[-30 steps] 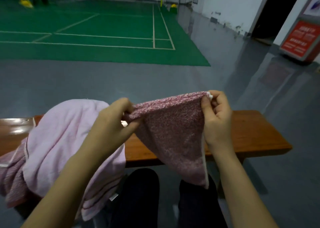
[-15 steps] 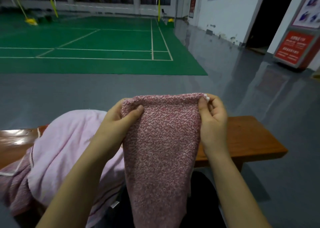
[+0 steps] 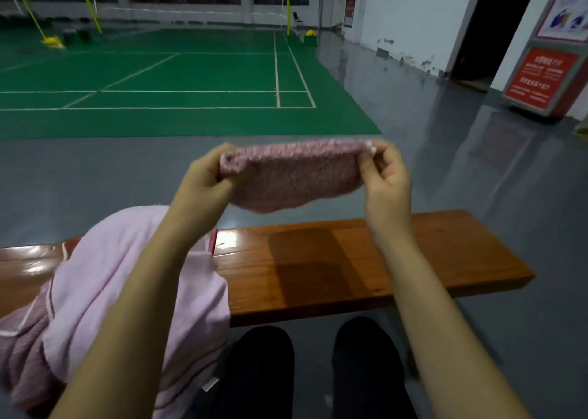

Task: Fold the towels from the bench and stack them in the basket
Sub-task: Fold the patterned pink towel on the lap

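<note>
Aloft, towel (image 3: pixel 294 180) stretched between both hands

Speckled towel (image 3: pixel 294 180) motion-blurred, pale pink towel (image 3: pixel 121 291) cut off at left edge, red sign (image 3: pixel 541 78) text unreadable

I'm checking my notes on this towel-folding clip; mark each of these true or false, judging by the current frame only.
1. Both hands hold the speckled pink towel in the air. True: left hand and right hand pinch its top corners.
2. That towel lies flat on the bench. False: it hangs above it.
3. A pale pink towel is heaped on the bench's left part. True.
4. The basket stands on the bench. False: no basket is visible.
</note>
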The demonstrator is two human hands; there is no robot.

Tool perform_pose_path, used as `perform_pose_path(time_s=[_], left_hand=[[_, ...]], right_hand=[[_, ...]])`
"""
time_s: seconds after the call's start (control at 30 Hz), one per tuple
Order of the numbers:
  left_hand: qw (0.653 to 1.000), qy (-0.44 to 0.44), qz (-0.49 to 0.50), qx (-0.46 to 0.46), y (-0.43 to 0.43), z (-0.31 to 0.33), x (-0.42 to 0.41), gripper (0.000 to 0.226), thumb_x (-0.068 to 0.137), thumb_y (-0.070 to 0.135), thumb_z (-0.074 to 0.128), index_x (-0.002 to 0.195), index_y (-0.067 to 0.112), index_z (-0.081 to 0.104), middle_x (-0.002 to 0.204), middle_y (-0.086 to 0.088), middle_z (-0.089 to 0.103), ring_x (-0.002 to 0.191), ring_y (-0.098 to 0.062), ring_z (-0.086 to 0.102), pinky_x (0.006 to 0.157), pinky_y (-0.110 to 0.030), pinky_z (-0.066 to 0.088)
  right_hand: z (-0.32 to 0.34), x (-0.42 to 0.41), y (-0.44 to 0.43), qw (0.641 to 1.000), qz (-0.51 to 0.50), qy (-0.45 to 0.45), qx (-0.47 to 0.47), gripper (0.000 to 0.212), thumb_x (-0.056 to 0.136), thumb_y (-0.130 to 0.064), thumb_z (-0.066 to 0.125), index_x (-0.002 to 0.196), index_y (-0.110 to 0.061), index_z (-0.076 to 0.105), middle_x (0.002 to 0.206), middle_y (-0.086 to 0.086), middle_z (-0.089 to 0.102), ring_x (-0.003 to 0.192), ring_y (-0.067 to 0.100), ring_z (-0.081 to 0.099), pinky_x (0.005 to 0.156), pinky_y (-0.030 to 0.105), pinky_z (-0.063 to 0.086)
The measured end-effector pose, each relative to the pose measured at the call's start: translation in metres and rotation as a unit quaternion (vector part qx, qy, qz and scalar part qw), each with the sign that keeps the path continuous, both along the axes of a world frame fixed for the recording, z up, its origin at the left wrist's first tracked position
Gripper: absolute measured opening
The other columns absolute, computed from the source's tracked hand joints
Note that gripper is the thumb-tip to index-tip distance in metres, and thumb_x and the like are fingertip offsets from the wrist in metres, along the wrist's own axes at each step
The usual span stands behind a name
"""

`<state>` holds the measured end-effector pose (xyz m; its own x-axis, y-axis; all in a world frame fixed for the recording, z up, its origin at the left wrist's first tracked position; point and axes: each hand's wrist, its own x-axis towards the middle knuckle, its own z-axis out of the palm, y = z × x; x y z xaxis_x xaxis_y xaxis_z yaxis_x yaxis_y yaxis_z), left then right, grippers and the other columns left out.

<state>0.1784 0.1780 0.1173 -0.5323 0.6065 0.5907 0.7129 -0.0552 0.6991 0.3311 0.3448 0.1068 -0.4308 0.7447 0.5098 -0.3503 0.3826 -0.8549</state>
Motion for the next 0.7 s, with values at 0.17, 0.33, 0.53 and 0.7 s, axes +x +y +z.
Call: perform_pose_path(time_s=[0.17, 0.33, 0.53, 0.7], left_hand=[[0.983, -0.048, -0.041, -0.172, -0.028, -0.131, 0.017, 0.023, 0.076, 0.013, 0.046, 0.089, 0.026, 0.059, 0.081, 0.015, 0.063, 0.075, 0.004, 0.055, 0.069, -0.017, 0.043], [0.963, -0.096, -0.062, -0.245, -0.046, -0.191, 0.031, 0.036, 0.079, 0.011, 0.047, 0.084, 0.046, 0.054, 0.081, 0.025, 0.058, 0.074, 0.009, 0.049, 0.069, -0.013, 0.038], [0.979, -0.138, -0.045, -0.142, -0.027, -0.179, 0.028, 0.020, 0.085, 0.015, 0.051, 0.084, 0.034, 0.057, 0.071, 0.020, 0.057, 0.072, 0.019, 0.049, 0.067, -0.004, 0.036], [0.950, -0.276, -0.074, -0.126, -0.024, -0.185, 0.020, 0.034, 0.078, 0.041, 0.062, 0.105, 0.021, 0.059, 0.094, 0.024, 0.068, 0.089, 0.013, 0.058, 0.076, -0.006, 0.042]], right_hand=[[-0.142, 0.022, -0.017, 0.986, 0.019, -0.114, -0.116, 0.018, 0.096, -0.009, 0.050, 0.088, -0.023, 0.059, 0.086, -0.003, 0.060, 0.081, 0.002, 0.054, 0.073, 0.020, 0.042], [-0.197, 0.038, -0.036, 0.961, 0.049, -0.167, -0.216, 0.015, 0.096, -0.007, 0.051, 0.088, -0.018, 0.058, 0.084, -0.003, 0.058, 0.077, 0.000, 0.052, 0.071, 0.012, 0.039], [-0.190, 0.039, -0.023, 0.935, 0.176, -0.192, -0.242, 0.010, 0.090, -0.010, 0.060, 0.088, -0.018, 0.065, 0.083, -0.011, 0.068, 0.078, 0.002, 0.062, 0.071, 0.018, 0.048], [-0.201, 0.028, -0.021, 0.936, 0.131, -0.233, -0.229, 0.013, 0.090, -0.008, 0.062, 0.092, -0.020, 0.064, 0.090, -0.005, 0.069, 0.077, 0.003, 0.066, 0.066, 0.016, 0.051]])
